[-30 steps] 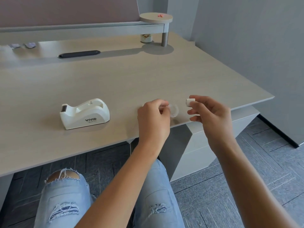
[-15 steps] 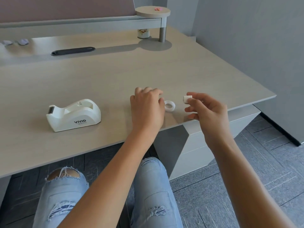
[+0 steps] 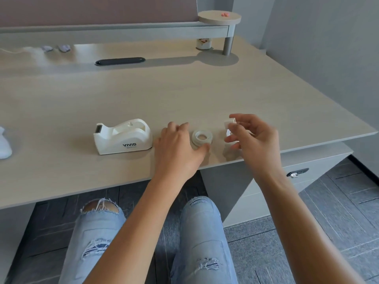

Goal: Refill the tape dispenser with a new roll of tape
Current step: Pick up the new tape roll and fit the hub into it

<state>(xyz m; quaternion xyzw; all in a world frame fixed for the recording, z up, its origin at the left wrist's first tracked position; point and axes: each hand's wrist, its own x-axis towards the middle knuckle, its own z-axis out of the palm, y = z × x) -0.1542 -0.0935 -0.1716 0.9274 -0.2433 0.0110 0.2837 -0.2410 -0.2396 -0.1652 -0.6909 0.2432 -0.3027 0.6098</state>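
Note:
A white "VIVID" tape dispenser (image 3: 123,136) stands on the desk (image 3: 184,95), its roll bay empty. To its right a clear tape roll (image 3: 202,137) lies flat near the desk's front edge. My left hand (image 3: 178,148) rests between dispenser and roll, fingers spread, with the thumb tip against the roll's near side. My right hand (image 3: 254,136) hovers just right of the roll and pinches a small white plastic core piece (image 3: 230,122) between thumb and fingertips.
A black oval cable slot (image 3: 120,61) sits at the back of the desk. A round shelf on a post (image 3: 219,18) stands over a small cup (image 3: 203,43). A white object (image 3: 4,144) lies at the left edge. A locked drawer unit (image 3: 297,173) is below right.
My left hand has laid the tape roll flat on the desk and loosened off it toward the left. My right hand still holds the white core piece.

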